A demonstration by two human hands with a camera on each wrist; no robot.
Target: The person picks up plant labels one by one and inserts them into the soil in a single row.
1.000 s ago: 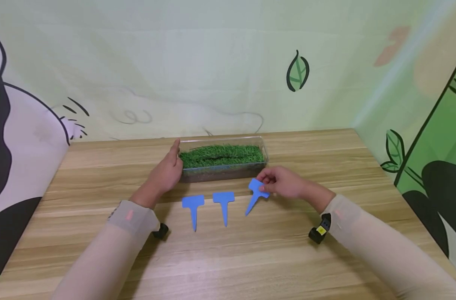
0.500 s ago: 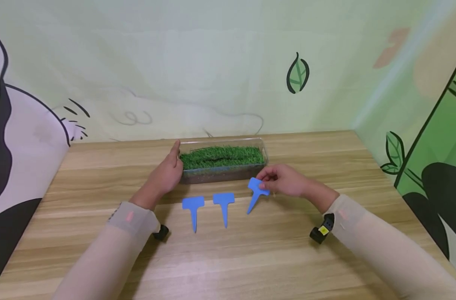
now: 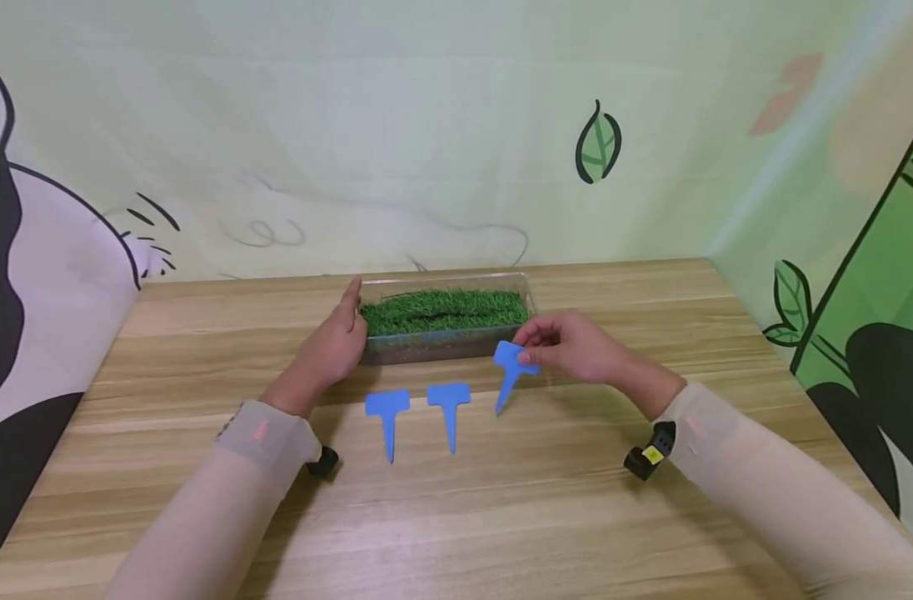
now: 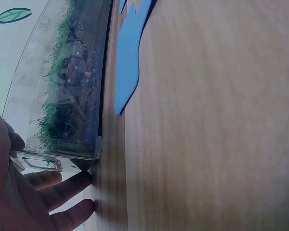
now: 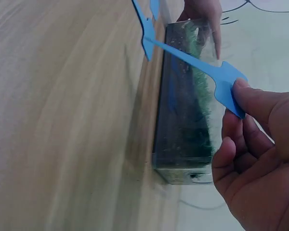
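Note:
A clear plastic box (image 3: 434,347) holding dark soil and green artificial grass (image 3: 456,307) stands toward the back of the table. My left hand (image 3: 332,340) rests against the box's left end; in the left wrist view its fingers are spread and fairly straight beside the end wall. Between thumb and fingertips, my right hand (image 3: 576,347) pinches a blue T-shaped plant label (image 3: 509,365) by its wide head. The label's point slants down and left, above the table near the box's front right corner. Two more blue plant labels lie flat, one at left (image 3: 387,408) and one at centre (image 3: 449,402).
The wooden table (image 3: 456,525) ends at the back against a printed cloth wall (image 3: 426,150) close behind the box. A wrist camera (image 3: 649,452) is strapped to the right forearm, and another (image 3: 322,462) to the left.
My right hand has lifted the plant label slightly up and toward the box. The left hand, the box and the two lying labels have stayed in place.

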